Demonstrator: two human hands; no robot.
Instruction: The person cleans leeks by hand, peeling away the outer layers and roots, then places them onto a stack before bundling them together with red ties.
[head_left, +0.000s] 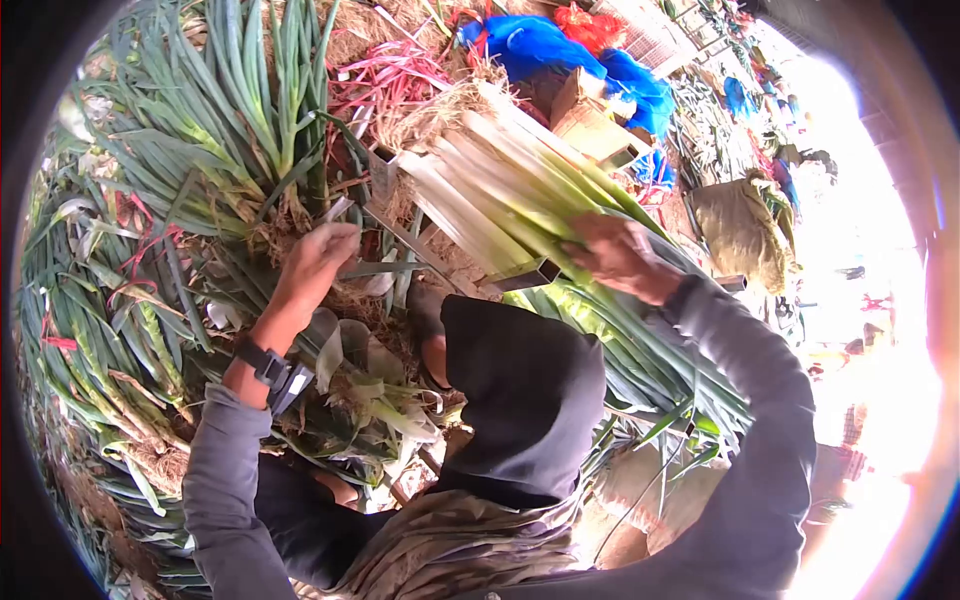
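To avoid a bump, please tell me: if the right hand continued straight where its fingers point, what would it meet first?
Most likely the pale leek-like stalks just ahead of the right hand; the depth there is hard to judge.

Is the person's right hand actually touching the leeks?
Touching. The head view shows the right hand laid over the leeks, where the pale stalks turn green, with no gap between them.

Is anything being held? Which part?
The right hand touches leeks where white turns green. Whether it or the left hand grips anything, I can't tell.
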